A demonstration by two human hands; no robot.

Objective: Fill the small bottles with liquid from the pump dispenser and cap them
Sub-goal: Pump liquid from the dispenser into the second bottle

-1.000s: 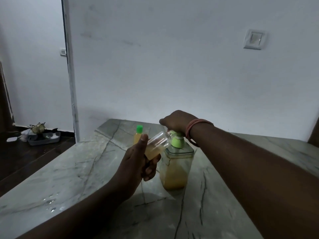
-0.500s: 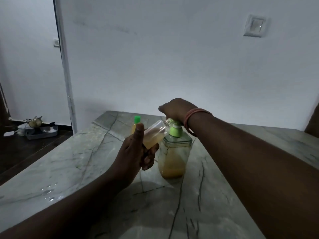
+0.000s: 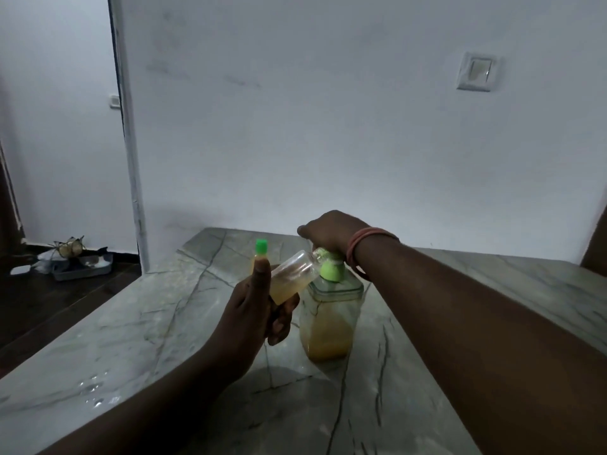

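Note:
My left hand (image 3: 254, 311) grips a small clear bottle (image 3: 290, 277), tilted with its open mouth against the spout of the pump dispenser (image 3: 330, 318). Amber liquid fills the lower half of that bottle. The dispenser is a square clear jar with a green pump head, about half full of amber liquid, standing on the marble table (image 3: 164, 339). My right hand (image 3: 331, 231) lies on top of the pump head, fingers closed over it, a red band at the wrist. Behind my left thumb stands a second small bottle with a green cap (image 3: 261, 248), mostly hidden.
Drops of liquid (image 3: 95, 390) lie on the table near its left edge. The table's far edge meets a white wall. On the dark floor at left sits a grey tray (image 3: 82, 269) with small items. A wall switch (image 3: 478, 75) is at upper right.
The view has shifted slightly. My right hand has pushed the pump head lower, and the liquid in the tilted bottle looks a little higher.

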